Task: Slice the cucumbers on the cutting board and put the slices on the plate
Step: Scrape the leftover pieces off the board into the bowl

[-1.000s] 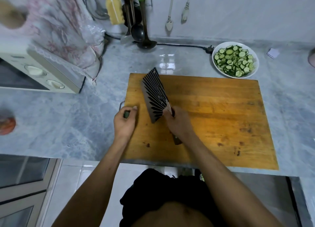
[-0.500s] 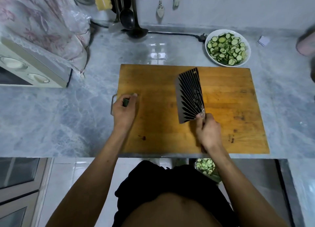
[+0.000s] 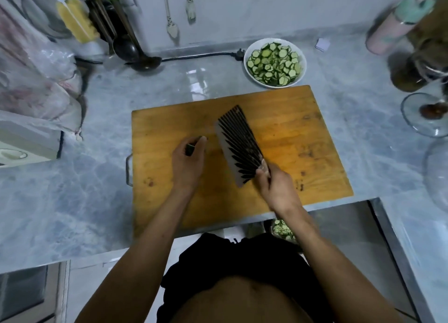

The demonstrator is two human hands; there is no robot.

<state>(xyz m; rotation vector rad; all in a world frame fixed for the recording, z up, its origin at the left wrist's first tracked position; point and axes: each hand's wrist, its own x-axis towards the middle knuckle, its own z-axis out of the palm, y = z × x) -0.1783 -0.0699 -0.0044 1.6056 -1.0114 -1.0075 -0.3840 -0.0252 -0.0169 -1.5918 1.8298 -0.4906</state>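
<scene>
A wooden cutting board [image 3: 303, 138] lies on the grey marble counter. My left hand [image 3: 188, 164] rests on the board's left half, closed on a short dark green cucumber stub [image 3: 190, 149]. My right hand [image 3: 277, 189] grips the handle of a cleaver [image 3: 238, 144] whose broad black-striped blade lies tilted over the middle of the board, just right of my left hand. A white plate [image 3: 300, 54] heaped with cucumber slices [image 3: 274, 64] stands just beyond the board's far right corner.
Ladles and utensils [image 3: 126, 41] hang at the back left above a black cable [image 3: 198, 56]. A cloth-covered microwave [image 3: 29, 138] stands at left. Bottles [image 3: 397, 24] and glass dishes [image 3: 421, 119] crowd the right. More cucumber slices [image 3: 282, 229] show below the counter edge.
The cleaver swung from the board's left to its middle, then tilted back toward my left hand. My left hand with the stub moved from the board's left edge inward. The view shifted right.
</scene>
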